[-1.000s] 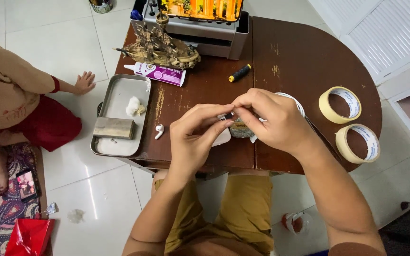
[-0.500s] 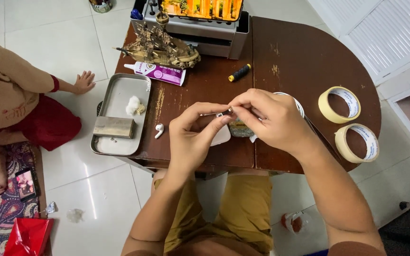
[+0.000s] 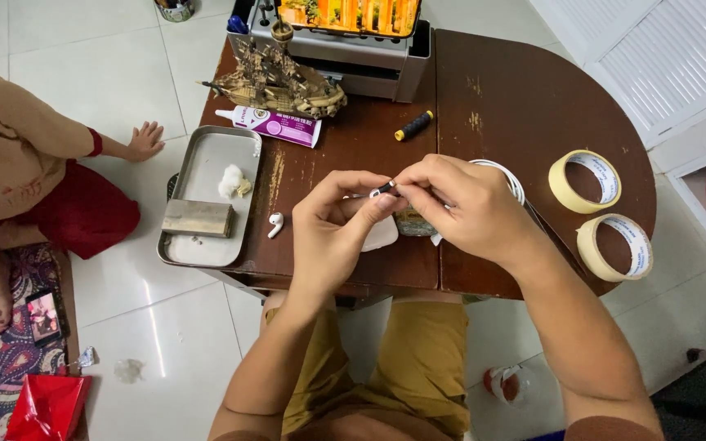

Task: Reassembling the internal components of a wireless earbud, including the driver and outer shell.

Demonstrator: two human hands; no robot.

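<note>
L hand (image 3: 332,224) & R hand (image 3: 455,204) both pinching small dark part (image 3: 382,189), maybe a plug; white earbud (image 3: 274,224) left of grip.

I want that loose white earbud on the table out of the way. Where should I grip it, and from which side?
Probably pinch the earbud by its thin stem, coming from above. It lies flat on the bare table beside the metal tray, with the rounded head at the far end and the stem pointing back at you. The stem's narrow sides suit two fingertips; the head would likely slip.
</note>
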